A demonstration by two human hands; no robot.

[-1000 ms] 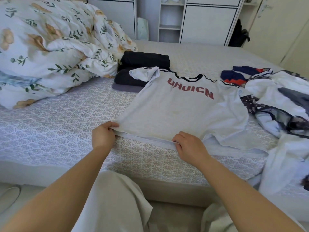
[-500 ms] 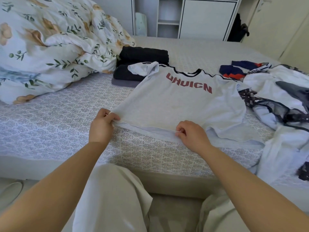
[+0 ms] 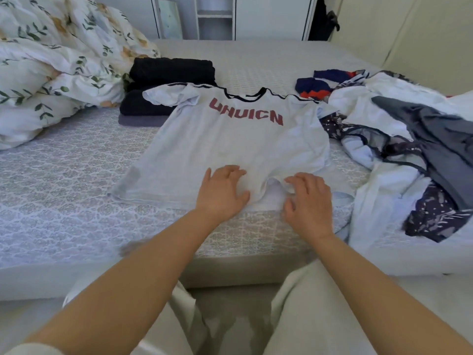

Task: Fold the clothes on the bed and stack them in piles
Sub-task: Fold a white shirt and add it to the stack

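You're flattening the grey T-shirt (image 3: 230, 142), lying face-up near the bed's (image 3: 76, 201) front edge. Left hand (image 3: 220, 192) & right hand (image 3: 308, 201) are resting on its hem, fingers spread, gripping nothing. Next, prob.: folding a side in w/ its sleeve.

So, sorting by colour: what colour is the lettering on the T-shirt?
Dark red lettering on the pale grey T-shirt, head view.
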